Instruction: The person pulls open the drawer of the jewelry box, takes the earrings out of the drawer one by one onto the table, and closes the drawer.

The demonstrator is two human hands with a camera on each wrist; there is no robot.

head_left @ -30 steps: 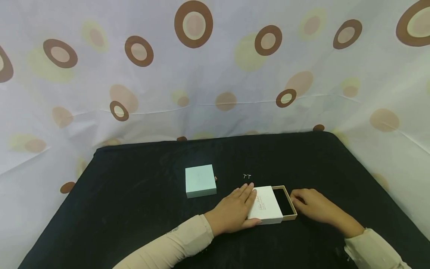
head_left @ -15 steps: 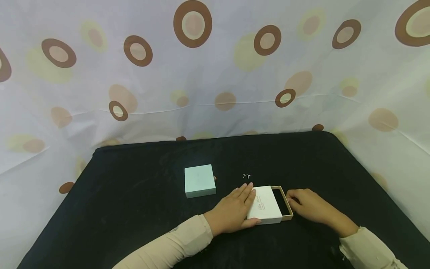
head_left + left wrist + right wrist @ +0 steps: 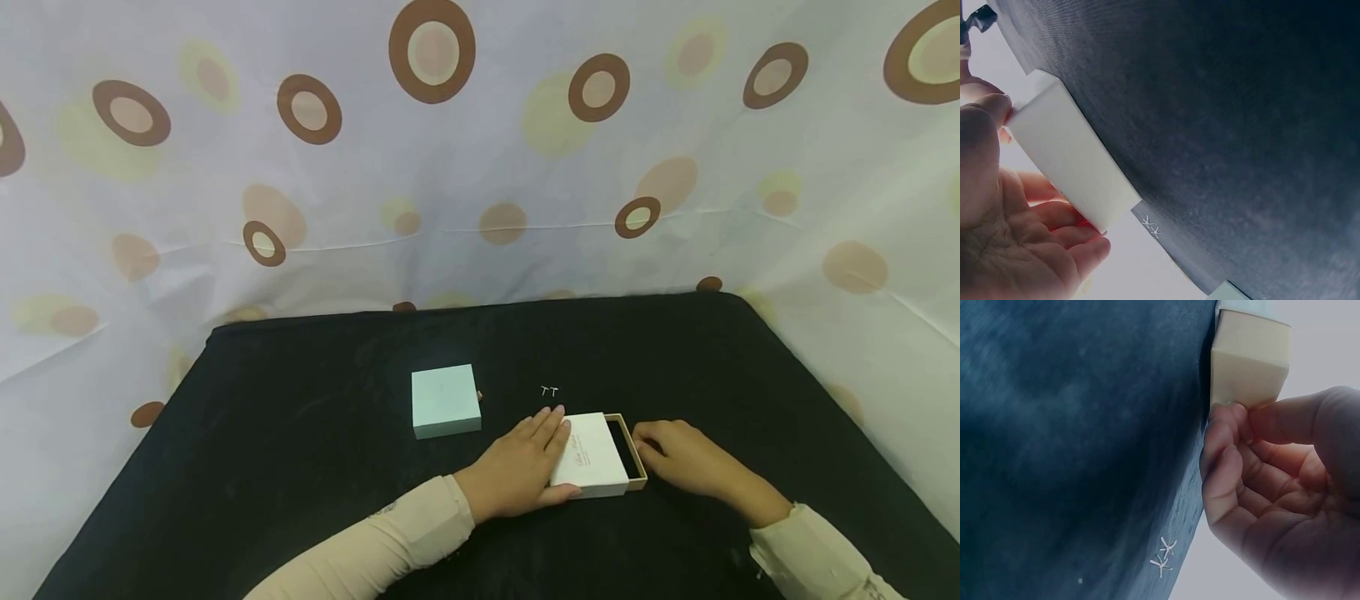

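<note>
A white slide-out gift box with printed lettering lies on the black cloth, its kraft-coloured drawer partly out to the right and showing a black lining. My left hand spans the sleeve's left end, fingers over its far side and thumb along the near side. In the left wrist view the left thumb sits at one corner of the sleeve. My right hand has thumb and curled fingertips together against the drawer's end wall; a pull tab there, if any, is hidden.
A pale mint box with a small brown tab stands left of the hands. Two small star-shaped pieces, like stud earrings, lie beyond the white box. Black cloth covers the table, and a patterned curtain hangs behind.
The drawer has slid left into the sleeve, so less of its black lining shows. My right hand has moved left with it. The left hand stays on the sleeve.
</note>
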